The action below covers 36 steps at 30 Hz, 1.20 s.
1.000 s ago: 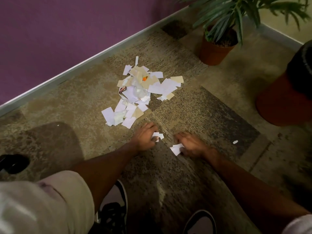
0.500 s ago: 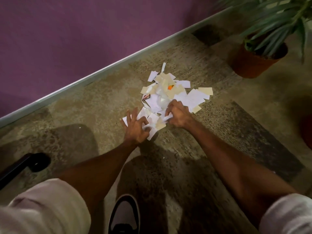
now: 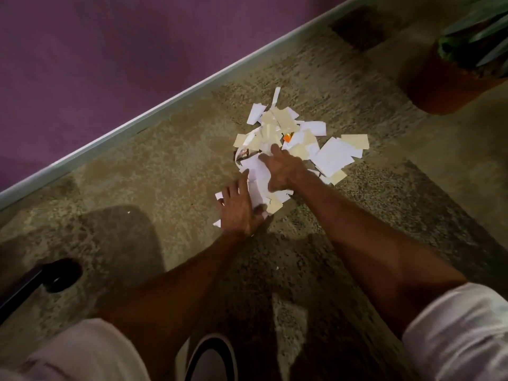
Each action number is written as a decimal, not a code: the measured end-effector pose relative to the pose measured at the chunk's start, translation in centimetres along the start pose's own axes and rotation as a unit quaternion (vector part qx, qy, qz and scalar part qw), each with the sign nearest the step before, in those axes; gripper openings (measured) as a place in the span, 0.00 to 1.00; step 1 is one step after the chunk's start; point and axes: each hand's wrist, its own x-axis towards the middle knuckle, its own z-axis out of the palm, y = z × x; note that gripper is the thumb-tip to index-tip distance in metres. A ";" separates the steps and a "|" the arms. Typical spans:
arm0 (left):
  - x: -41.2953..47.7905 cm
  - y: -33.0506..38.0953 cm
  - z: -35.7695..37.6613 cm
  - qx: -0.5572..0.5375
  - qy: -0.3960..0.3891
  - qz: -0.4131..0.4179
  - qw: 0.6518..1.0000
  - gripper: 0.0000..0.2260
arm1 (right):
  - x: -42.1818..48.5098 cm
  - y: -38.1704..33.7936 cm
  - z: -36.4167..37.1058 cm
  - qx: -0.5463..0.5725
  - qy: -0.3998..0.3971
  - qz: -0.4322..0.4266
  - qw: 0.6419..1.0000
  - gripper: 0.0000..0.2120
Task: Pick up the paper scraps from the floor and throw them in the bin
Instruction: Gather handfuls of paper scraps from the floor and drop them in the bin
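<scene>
The scraps (image 3: pixel 332 156) are heaped in one loose pile on the floor (image 3: pixel 154 166), near the skirting of the purple wall. The left hand (image 3: pixel 237 209) is laid flat on the near edge of the pile with its fingers spread. The right hand (image 3: pixel 284 171) is pressed onto the middle with its fingers stretched out. Nothing is gripped by either hand.

Several slips can be expected from here. If the pile is only pressed and not scooped from beneath, thin sheets are likely to be left flat on the carpet. If too much is gathered at once, loose pieces could be shed from the sides on the way to the bin. The outlying strip at the far end and the sheets on the right may be missed, since they lie beyond both hands. A small orange piece (image 3: pixel 287 138) and a dark wrapper (image 3: pixel 243 153) are mixed in and could be dropped out.

The bin is not in view, so its contents cannot be told. A pot (image 3: pixel 445 89) at the upper right is filled by a green plant (image 3: pixel 472 37); no scraps are seen in it.
</scene>
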 end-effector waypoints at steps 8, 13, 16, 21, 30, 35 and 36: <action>1.4 0.5 -0.4 -0.131 -0.022 -0.072 0.989 0.37 | -2.0 -0.7 0.8 0.094 0.054 0.017 0.994 0.27; 1.2 1.2 -0.9 -0.177 -0.017 -0.103 0.979 0.29 | -4.0 -0.5 1.4 0.087 0.082 0.007 0.993 0.26; 1.0 0.8 -1.5 -0.189 -0.011 -0.089 0.978 0.18 | -5.1 0.5 1.5 0.186 0.085 0.047 0.978 0.25; 0.1 1.2 -2.1 -0.233 0.002 -0.099 0.967 0.15 | -6.8 2.3 0.0 0.299 0.117 0.095 0.942 0.25; -0.2 7.9 -5.9 -0.306 0.006 -0.083 0.948 0.21 | -13.9 7.1 -6.3 0.484 0.146 0.092 0.858 0.12; -0.7 15.7 -8.0 -0.340 0.010 -0.021 0.940 0.21 | -20.4 12.0 -11.1 0.465 0.201 0.110 0.855 0.10; -1.0 17.7 -8.2 -0.341 0.007 -0.014 0.940 0.20 | -22.1 13.2 -12.1 0.456 0.215 0.117 0.855 0.10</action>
